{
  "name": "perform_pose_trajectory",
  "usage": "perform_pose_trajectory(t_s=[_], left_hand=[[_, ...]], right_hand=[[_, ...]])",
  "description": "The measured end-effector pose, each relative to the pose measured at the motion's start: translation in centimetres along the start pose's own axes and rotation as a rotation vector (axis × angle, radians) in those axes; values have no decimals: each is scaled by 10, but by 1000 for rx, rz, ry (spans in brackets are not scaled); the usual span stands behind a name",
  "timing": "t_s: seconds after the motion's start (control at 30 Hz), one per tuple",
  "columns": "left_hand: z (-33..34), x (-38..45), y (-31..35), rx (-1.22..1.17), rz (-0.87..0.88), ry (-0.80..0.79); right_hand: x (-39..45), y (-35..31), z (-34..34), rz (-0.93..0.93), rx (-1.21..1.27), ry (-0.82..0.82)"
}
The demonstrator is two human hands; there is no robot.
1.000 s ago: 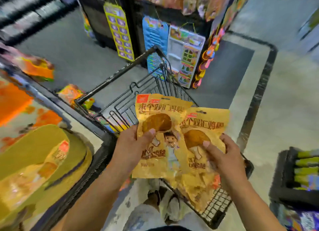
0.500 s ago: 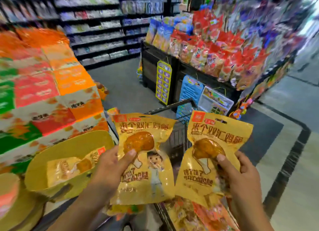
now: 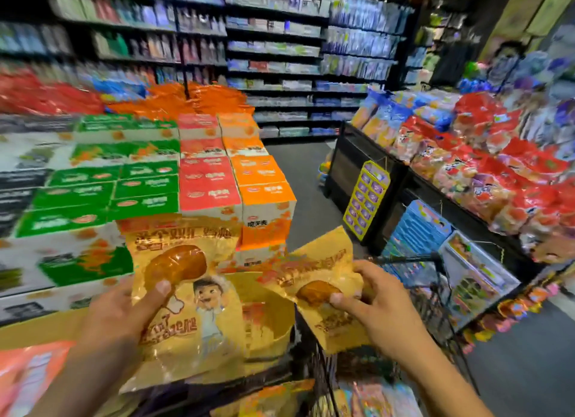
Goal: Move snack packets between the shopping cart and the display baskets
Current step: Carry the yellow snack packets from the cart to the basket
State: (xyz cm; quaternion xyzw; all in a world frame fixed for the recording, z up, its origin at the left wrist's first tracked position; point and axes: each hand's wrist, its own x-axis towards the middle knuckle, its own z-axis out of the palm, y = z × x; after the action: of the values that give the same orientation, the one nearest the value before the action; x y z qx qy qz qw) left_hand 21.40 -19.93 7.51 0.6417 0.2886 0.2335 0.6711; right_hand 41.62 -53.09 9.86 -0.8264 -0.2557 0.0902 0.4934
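Observation:
Each hand holds one yellow snack packet printed with a drumstick. My left hand (image 3: 124,310) grips the upright packet (image 3: 193,304) by its left edge, thumb on the front. My right hand (image 3: 373,298) pinches the second packet (image 3: 326,279), which is tilted back and to the left. Behind and between them sits a yellow display basket (image 3: 273,323). The black wire shopping cart (image 3: 435,295) is to the right and below, with several packets inside at the bottom edge.
Stacked green, red and orange boxes (image 3: 205,180) rise on the left display. A black stand piled with red and blue snack bags (image 3: 485,167) fills the right. Grey aisle floor (image 3: 305,180) runs between them toward dark shelves (image 3: 280,58) at the back.
The camera has swung up and left from the cart toward the box display. Both packets were lifted; the right one tipped from upright to lying back, moving left toward the yellow basket.

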Motion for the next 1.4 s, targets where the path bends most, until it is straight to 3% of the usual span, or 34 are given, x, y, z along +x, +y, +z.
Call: perform_pose_trajectory(t_s=[0.1, 0.33, 0.47, 0.63, 0.73, 0.87, 0.97, 1.13, 1.27, 1.4], left_hand=[[-61, 27, -13, 3, -24, 151], [-132, 42, -32, 42, -63, 244], [-134, 32, -11, 108, -59, 277], [-121, 34, 6, 112, -36, 242], [-120, 36, 7, 128, -27, 223], [-113, 45, 8, 168, 5, 68], [-101, 59, 16, 251, 61, -72], [-76, 101, 29, 532, 182, -418], [-31, 143, 25, 734, 247, -780], [33, 186, -11, 1021, 277, -1032]], right_hand=[[54, -17, 52, -71, -206, -187], [128, -30, 190, -191, -731, -706], [144, -1, 244, -89, -762, -930], [142, 52, 283, 107, -831, -1088], [143, 63, 290, 124, -796, -1071], [134, 49, 288, -47, -920, -927], [110, 35, 268, -10, -789, -857], [55, 26, 203, 92, -530, -663], [1, 29, 173, -85, -755, -431], [-34, 39, 178, -53, -935, -365]])
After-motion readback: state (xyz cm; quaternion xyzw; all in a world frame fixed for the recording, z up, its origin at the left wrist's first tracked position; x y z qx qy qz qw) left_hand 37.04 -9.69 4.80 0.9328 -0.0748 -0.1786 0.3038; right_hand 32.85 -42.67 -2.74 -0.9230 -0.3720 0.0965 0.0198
